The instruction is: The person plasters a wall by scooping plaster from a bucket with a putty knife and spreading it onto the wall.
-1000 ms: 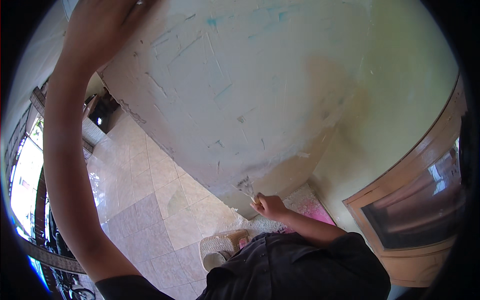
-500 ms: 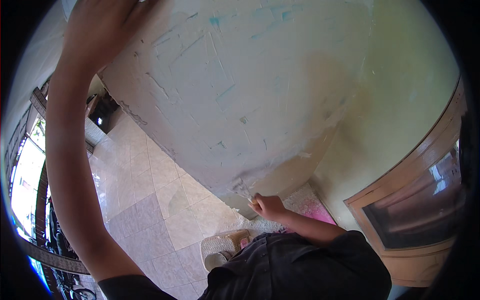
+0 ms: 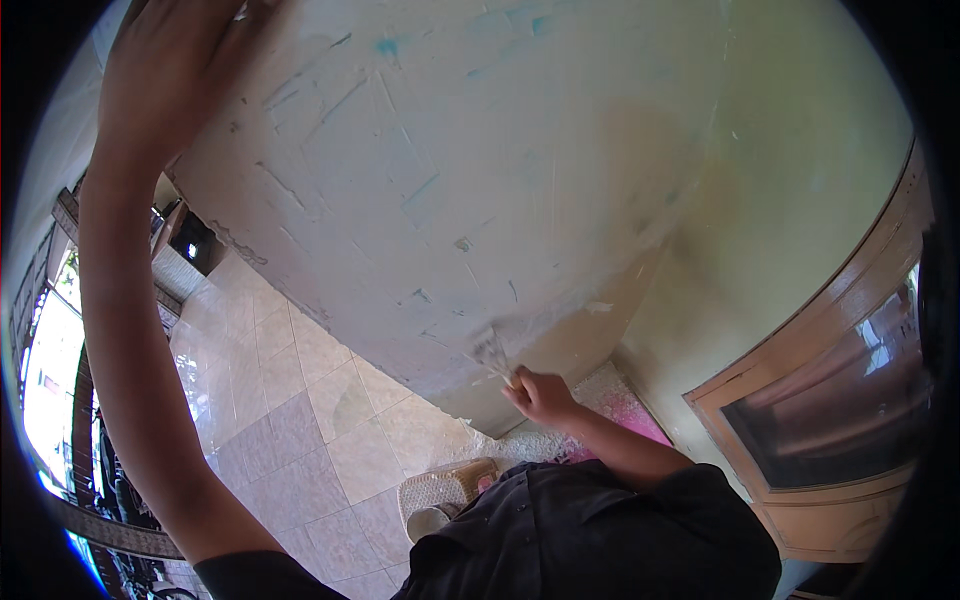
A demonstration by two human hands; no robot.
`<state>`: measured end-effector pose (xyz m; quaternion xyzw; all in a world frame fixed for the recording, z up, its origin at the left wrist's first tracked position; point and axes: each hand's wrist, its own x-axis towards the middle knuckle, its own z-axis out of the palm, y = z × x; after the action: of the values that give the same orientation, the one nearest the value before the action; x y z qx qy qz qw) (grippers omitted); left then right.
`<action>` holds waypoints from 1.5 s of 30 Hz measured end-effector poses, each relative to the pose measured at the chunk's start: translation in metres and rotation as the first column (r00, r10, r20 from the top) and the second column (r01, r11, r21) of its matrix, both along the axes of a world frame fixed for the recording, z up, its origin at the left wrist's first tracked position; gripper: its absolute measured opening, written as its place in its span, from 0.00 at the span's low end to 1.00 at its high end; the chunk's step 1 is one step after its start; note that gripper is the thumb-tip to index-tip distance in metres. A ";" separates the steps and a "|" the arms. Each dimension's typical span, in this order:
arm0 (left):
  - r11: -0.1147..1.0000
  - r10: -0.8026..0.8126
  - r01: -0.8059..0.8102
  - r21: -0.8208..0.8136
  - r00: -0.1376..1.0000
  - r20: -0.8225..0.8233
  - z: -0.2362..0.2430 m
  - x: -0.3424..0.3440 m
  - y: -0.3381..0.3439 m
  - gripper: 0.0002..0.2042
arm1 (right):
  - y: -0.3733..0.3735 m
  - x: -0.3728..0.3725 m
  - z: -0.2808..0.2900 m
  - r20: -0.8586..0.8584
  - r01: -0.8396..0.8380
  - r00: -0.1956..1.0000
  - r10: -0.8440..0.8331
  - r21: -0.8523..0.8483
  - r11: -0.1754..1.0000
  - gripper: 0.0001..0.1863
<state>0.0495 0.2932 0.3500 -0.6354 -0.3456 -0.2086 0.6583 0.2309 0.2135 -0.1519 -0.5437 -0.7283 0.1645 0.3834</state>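
Observation:
My right hand is closed around the handle of a scraper. Its flat blade lies against the lower part of a pale, patchy wall. Scratches, chipped spots and bluish patches mark the wall's surface. My left arm reaches up along the left side, and my left hand rests on the wall near its upper left edge. The fingers there look stretched out, though the picture's top edge cuts off their tips. Nothing shows in that hand.
Below me stand a woven basket and a round container on the tiled floor. White flakes lie at the wall's foot, beside a pink sheet. A wooden-framed glass panel is at right.
The scraper has moved slightly up the wall with my right hand. My left hand stays on the wall, and the whole view has shifted a little.

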 end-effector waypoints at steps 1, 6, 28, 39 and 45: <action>1.000 0.012 -0.012 0.013 1.000 -0.012 0.001 -0.002 0.002 0.27 | 0.008 -0.005 0.036 -0.021 -0.012 1.000 0.014 0.081 0.997 0.15; 0.999 0.052 -0.052 0.010 0.998 -0.016 -0.001 -0.002 0.001 0.27 | 0.040 -0.008 0.171 -0.063 0.012 0.998 -0.002 0.158 0.987 0.16; 0.990 0.141 -0.141 -0.004 0.988 0.062 0.011 0.028 0.000 0.27 | 0.054 0.016 0.173 0.021 0.031 0.999 -0.035 0.158 0.987 0.19; 0.992 0.126 -0.123 -0.042 0.990 0.071 0.014 0.022 0.001 0.23 | 0.027 0.086 0.106 0.110 -0.109 0.989 0.095 0.127 0.986 0.13; 0.996 -0.004 0.013 -0.085 0.993 0.114 0.009 0.024 -0.001 0.23 | 0.058 0.068 0.232 0.293 -0.069 0.956 -0.033 0.334 0.940 0.14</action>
<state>0.0738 0.2926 0.3587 -0.6517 -0.3885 -0.2322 0.6087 0.2987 0.2719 0.0804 -0.4808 -0.7996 -0.0431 0.3573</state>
